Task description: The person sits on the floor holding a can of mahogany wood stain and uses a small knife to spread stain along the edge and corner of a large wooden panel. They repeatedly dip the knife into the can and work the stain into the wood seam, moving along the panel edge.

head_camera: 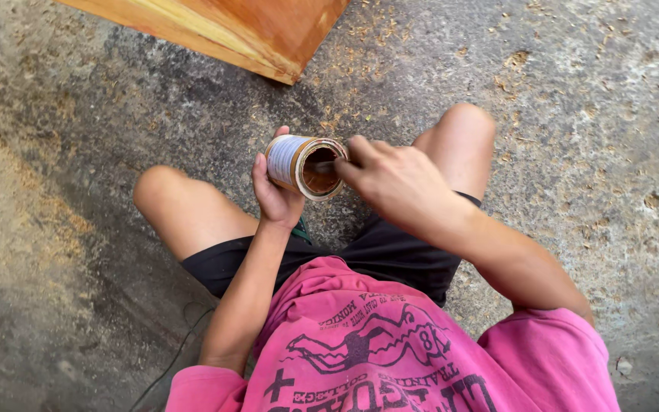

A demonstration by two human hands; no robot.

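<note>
My left hand (274,194) grips a small open tin can (304,165), tilted so its mouth faces me. The can has a pale label and brown residue inside. My right hand (394,181) hovers at the can's rim with fingers closed on a thin stick-like tool whose tip reaches into the can; most of the tool is hidden by my fingers. Both hands are held above my knees as I squat on the concrete floor.
A reddish-brown wooden panel (245,30) stands at the top of the view. Sawdust and wood shavings (345,114) are scattered over the grey concrete floor. A thin dark cable (181,347) lies on the floor at the lower left.
</note>
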